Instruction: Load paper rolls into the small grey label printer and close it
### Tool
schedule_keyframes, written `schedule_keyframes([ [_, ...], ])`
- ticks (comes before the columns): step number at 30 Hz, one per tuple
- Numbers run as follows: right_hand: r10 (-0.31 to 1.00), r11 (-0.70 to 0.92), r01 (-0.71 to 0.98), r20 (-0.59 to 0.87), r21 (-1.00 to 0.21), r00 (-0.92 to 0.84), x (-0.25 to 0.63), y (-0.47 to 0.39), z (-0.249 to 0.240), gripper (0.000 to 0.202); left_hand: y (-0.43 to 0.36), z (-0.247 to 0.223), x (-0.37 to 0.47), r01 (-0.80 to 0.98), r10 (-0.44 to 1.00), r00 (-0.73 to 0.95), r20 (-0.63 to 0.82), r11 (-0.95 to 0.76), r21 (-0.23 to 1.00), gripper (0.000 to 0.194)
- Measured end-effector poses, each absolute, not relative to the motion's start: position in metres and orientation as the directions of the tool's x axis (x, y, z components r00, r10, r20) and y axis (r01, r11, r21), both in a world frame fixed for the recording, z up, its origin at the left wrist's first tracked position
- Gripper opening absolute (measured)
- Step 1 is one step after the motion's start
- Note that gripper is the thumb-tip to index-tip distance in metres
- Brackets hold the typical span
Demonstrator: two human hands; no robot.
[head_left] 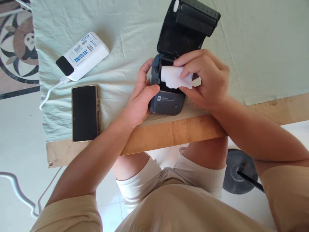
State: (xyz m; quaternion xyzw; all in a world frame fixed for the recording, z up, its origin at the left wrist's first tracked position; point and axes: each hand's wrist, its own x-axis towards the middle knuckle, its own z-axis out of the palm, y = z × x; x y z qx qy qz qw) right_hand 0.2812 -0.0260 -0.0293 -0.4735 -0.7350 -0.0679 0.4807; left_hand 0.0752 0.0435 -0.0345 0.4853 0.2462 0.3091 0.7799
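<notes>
In the head view, the left hand [140, 100] holds the side of a small label printer [166, 108], with its thumb by the front rim. The right hand [210, 80] pinches a white paper roll [171, 75] at the printer's open bay, between the two hands. The lid [178, 35] is wide open, just past the right fingers. The step in hand looks like fitting the roll or lifting it out; one picture cannot tell which. Moving the roll calls for soft right fingers and a steady left hand.

Beyond the left hand, off to its left, lie a white power bank [87, 53] and a phone [84, 112] with a dark screen.

The roll and right fingers hide much of the bay, so I cannot tell if the roll touches the bottom. The tiny words on the printer are too small to read.
</notes>
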Motion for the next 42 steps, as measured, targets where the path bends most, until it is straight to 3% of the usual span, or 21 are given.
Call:
schedule_keyframes([
  [5,0.455,0.586,0.772,0.888,-0.245,-0.064,0.283,-0.02,-0.029,0.01,0.044,-0.035,0.074,-0.283,0.722,0.689,-0.066,0.352,0.892,0.063],
  [11,0.503,0.545,0.786,0.864,-0.293,-0.026,0.285,-0.019,-0.035,0.02,0.042,-0.031,0.074,-0.292,0.714,0.697,-0.066,0.367,0.883,0.06],
  [14,0.644,0.444,0.835,0.764,-0.324,-0.046,0.284,-0.023,-0.034,0.023,0.04,-0.026,0.074,-0.282,0.72,0.688,-0.097,0.388,0.878,0.059],
  [16,0.704,0.347,0.894,0.709,-0.284,-0.049,0.283,-0.026,-0.032,0.027,0.039,-0.024,0.074,-0.273,0.726,0.68,-0.104,0.382,0.883,0.058],
  [19,0.677,0.284,0.94,0.733,-0.188,-0.058,0.281,-0.028,-0.029,0.032,0.04,-0.024,0.075,-0.281,0.73,0.677,-0.092,0.373,0.884,0.055],
  [24,0.618,0.41,0.895,0.775,-0.174,-0.132,0.277,-0.029,-0.031,0.038,0.043,-0.031,0.075,-0.338,0.724,0.687,-0.066,0.398,0.853,0.058],
  [28,0.578,0.495,0.85,0.799,-0.179,-0.168,0.273,-0.028,-0.031,0.032,0.042,-0.031,0.075,-0.307,0.733,0.677,-0.068,0.365,0.879,0.062],
  [31,0.55,0.449,0.874,0.828,-0.186,-0.106,0.273,-0.026,-0.031,0.027,0.042,-0.029,0.076,-0.293,0.744,0.664,-0.074,0.35,0.89,0.069],
  [35,0.641,0.311,0.912,0.767,-0.267,0.006,0.278,-0.027,-0.031,0.027,0.042,-0.028,0.075,-0.281,0.712,0.699,-0.072,0.366,0.888,0.079],
  [38,0.689,0.297,0.901,0.725,-0.315,0.026,0.282,-0.029,-0.033,0.021,0.043,-0.027,0.074,-0.255,0.703,0.707,-0.083,0.361,0.897,0.083],
  [42,0.657,0.298,0.915,0.754,-0.271,0.009,0.283,-0.029,-0.032,0.015,0.044,-0.029,0.072,-0.204,0.71,0.697,-0.106,0.337,0.919,0.091],
])
